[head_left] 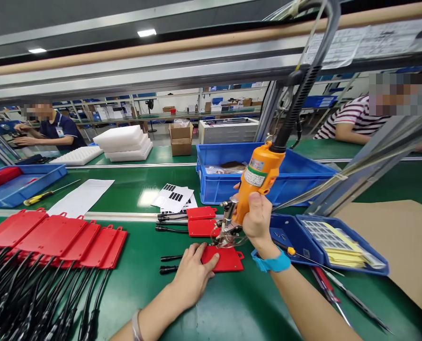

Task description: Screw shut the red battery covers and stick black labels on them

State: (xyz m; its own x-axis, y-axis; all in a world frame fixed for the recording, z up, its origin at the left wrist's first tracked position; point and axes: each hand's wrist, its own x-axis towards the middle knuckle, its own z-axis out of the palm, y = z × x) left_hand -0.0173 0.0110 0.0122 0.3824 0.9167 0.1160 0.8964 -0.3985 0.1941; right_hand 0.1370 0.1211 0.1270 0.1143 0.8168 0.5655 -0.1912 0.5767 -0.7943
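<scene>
My right hand (257,221) is wrapped round an orange electric screwdriver (264,163), which hangs from a dark cable and is tilted. Its metal nose with a clear round guard (230,240) is down at the far edge of a flat red case (230,262). My left hand (191,274) grips that case against the green bench, thumb on top and fingers toward the far edge. Two black cable ends (168,269) stick out to its left. The tool's tip and any screw under it cannot be made out. Just beyond lie two more red cases (201,228) with black leads.
Many red cases (63,234) with black cables lie in a row at left. A blue bin (211,187) stands behind, blue trays (356,270) and tweezers (356,300) at right. Printed label sheets (173,196) and a yellow-handled screwdriver (38,198) lie farther back. Two people sit across the bench.
</scene>
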